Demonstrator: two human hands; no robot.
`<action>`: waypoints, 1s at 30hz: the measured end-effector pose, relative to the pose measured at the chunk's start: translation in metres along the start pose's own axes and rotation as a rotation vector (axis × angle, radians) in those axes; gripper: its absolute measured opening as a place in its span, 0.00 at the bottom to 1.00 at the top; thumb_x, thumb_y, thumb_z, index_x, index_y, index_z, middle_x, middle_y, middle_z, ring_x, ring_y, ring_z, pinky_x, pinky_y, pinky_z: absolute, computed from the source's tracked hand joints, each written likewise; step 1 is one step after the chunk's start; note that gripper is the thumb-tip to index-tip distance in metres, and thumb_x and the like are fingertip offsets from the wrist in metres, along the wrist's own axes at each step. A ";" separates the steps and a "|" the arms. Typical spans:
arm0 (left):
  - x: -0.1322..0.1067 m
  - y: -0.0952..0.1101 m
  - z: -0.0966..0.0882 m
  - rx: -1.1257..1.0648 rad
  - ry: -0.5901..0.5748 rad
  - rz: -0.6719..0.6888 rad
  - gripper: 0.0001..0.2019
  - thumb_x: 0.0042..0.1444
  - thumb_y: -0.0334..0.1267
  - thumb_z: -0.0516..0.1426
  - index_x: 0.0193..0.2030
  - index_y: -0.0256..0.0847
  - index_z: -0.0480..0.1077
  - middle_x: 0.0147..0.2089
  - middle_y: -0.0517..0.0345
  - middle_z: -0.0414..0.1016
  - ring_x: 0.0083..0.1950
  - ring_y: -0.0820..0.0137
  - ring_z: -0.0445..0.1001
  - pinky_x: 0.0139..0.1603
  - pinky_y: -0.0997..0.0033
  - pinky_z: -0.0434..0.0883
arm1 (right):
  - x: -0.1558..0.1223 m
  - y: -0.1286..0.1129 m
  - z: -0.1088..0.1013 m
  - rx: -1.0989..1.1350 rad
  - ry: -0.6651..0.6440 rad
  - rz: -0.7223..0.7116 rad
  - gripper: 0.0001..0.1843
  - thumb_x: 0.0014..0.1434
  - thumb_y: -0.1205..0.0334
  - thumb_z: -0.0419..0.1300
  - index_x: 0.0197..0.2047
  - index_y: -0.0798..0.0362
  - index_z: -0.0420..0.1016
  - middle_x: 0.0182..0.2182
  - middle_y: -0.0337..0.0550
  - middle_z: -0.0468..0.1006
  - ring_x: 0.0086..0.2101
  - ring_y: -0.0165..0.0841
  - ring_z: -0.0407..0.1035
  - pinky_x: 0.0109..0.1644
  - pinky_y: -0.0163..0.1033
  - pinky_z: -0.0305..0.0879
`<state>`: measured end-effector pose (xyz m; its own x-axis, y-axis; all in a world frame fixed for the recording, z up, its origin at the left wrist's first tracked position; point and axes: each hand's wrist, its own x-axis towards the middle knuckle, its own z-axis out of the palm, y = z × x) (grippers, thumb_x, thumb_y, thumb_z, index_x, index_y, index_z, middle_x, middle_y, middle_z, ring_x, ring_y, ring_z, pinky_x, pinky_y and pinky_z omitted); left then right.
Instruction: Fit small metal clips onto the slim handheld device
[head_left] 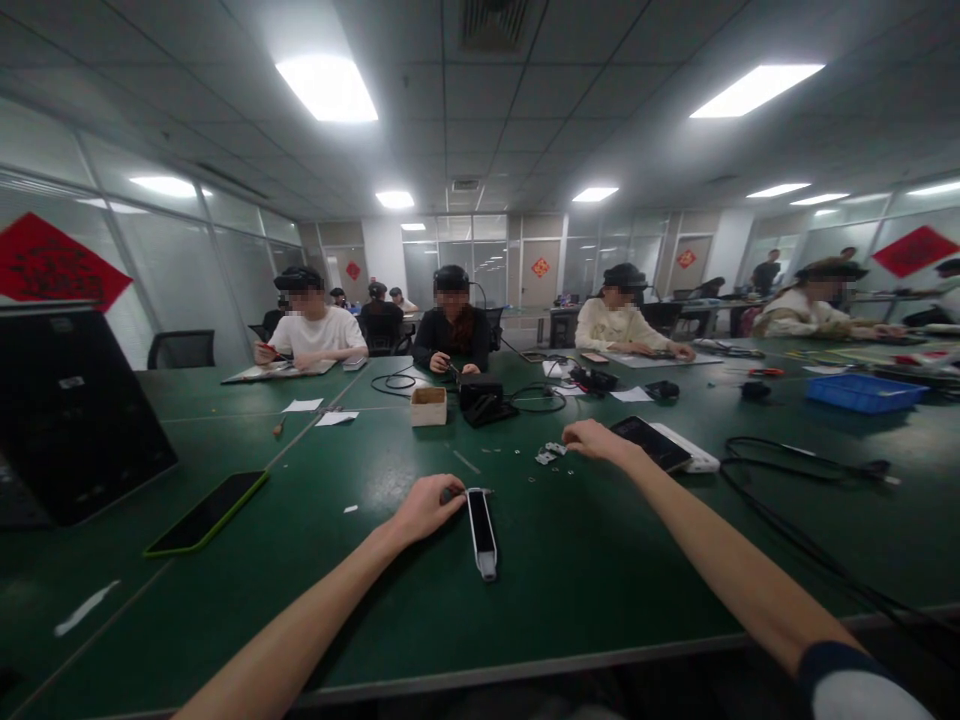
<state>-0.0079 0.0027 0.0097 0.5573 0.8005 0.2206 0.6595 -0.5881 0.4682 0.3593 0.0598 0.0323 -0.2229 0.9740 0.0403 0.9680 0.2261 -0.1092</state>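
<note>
A slim pen-shaped device [482, 535], white-edged with a dark face, lies on the green table before me. At its far end my left hand [429, 508] is closed, with curled fingers gripping its upper left edge. A thin small piece sticks out past that end; its kind is unclear. Farther right, my right hand [598, 442] reaches down with fingers pinched together beside a cluster of small silvery metal parts [551, 454]. Whatever is between those fingertips is too small to make out. Several tiny bits lie scattered around the cluster.
A dark tablet-like device [651, 444] rests against a white case [686, 448] by my right forearm. Black cables [795, 545] run along the right. A green-edged phone [206, 513] and a black monitor [75, 415] stand left. Ahead are a small box [428, 407] and seated people.
</note>
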 end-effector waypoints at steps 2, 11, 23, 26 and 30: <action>0.000 -0.001 0.001 -0.008 0.000 0.003 0.14 0.57 0.43 0.52 0.44 0.39 0.72 0.41 0.56 0.74 0.35 0.70 0.71 0.36 0.72 0.68 | 0.007 -0.003 0.005 0.051 -0.025 -0.015 0.13 0.56 0.58 0.57 0.43 0.53 0.75 0.40 0.47 0.77 0.39 0.34 0.71 0.41 0.32 0.63; 0.001 -0.003 0.001 0.015 0.004 0.016 0.14 0.57 0.44 0.53 0.44 0.39 0.72 0.40 0.55 0.75 0.34 0.69 0.71 0.36 0.72 0.67 | 0.027 -0.008 0.007 -0.072 -0.011 0.016 0.11 0.53 0.60 0.60 0.39 0.55 0.76 0.36 0.48 0.77 0.36 0.35 0.70 0.39 0.33 0.62; -0.001 -0.002 -0.001 0.003 -0.015 0.036 0.13 0.58 0.43 0.52 0.44 0.40 0.72 0.41 0.56 0.74 0.35 0.70 0.71 0.36 0.73 0.67 | 0.035 -0.031 0.005 0.019 0.009 -0.152 0.09 0.56 0.63 0.56 0.37 0.56 0.76 0.35 0.46 0.78 0.35 0.33 0.70 0.38 0.33 0.61; 0.000 -0.002 -0.001 -0.002 -0.021 0.037 0.13 0.57 0.43 0.52 0.44 0.40 0.72 0.41 0.56 0.74 0.35 0.70 0.71 0.35 0.73 0.67 | 0.032 -0.033 -0.001 0.043 0.107 -0.130 0.10 0.57 0.62 0.54 0.37 0.57 0.75 0.35 0.47 0.77 0.34 0.33 0.69 0.38 0.33 0.61; 0.001 -0.005 -0.001 -0.006 -0.003 0.058 0.13 0.56 0.43 0.54 0.44 0.40 0.72 0.40 0.57 0.74 0.33 0.70 0.70 0.35 0.72 0.66 | 0.013 -0.055 -0.007 0.138 0.128 -0.238 0.10 0.58 0.61 0.54 0.38 0.55 0.74 0.35 0.46 0.77 0.35 0.33 0.69 0.39 0.34 0.61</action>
<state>-0.0111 0.0062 0.0088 0.5958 0.7647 0.2452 0.6230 -0.6328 0.4597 0.3037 0.0600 0.0460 -0.4172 0.8854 0.2047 0.8634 0.4565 -0.2149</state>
